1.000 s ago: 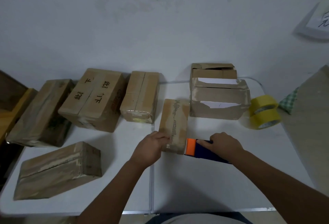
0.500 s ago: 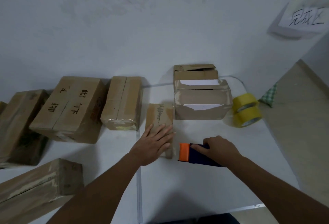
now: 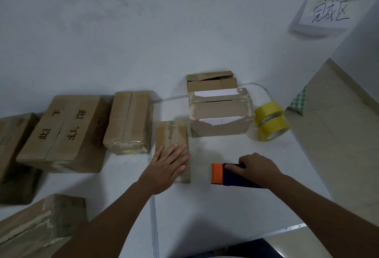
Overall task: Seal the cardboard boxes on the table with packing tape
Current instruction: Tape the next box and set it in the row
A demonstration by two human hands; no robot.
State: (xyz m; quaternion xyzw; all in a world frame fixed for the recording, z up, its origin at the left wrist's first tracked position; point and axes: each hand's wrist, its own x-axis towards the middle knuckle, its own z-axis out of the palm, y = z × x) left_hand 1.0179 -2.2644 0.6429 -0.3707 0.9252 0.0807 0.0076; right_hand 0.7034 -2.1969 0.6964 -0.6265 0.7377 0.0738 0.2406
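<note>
So the left hand (image 3: 167, 165) is now lying flat on the near end of the small cardboard box (image 3: 171, 141), fingers straight and spread, pressing down on top. A second ago it was curled over that near end instead, so it's gone from gripping the end to smoothing or pinning the top. My guess is that's the tape strip getting pressed down, though the lighting's dim enough that I can't actually see tape on the lid, just a scribbly dark mark down the middle.

The right hand (image 3: 256, 168) has its fingers wrapped round the dark blue tape dispenser (image 3: 231, 175), orange end pointing at the box. It was right up against the box before; now there's a clear gap, so it looks pulled off and the strip is probably cut.

Further out on the white table (image 3: 225, 206): a torn-open box (image 3: 220, 118) just behind the small one, two yellow tape rolls (image 3: 270, 121) stacked to its right, a mid-sized box (image 3: 129, 122) and a bigger box with writing (image 3: 61, 130) to the left, more boxes at the left edge.

If this one's done, the rest are next.
</note>
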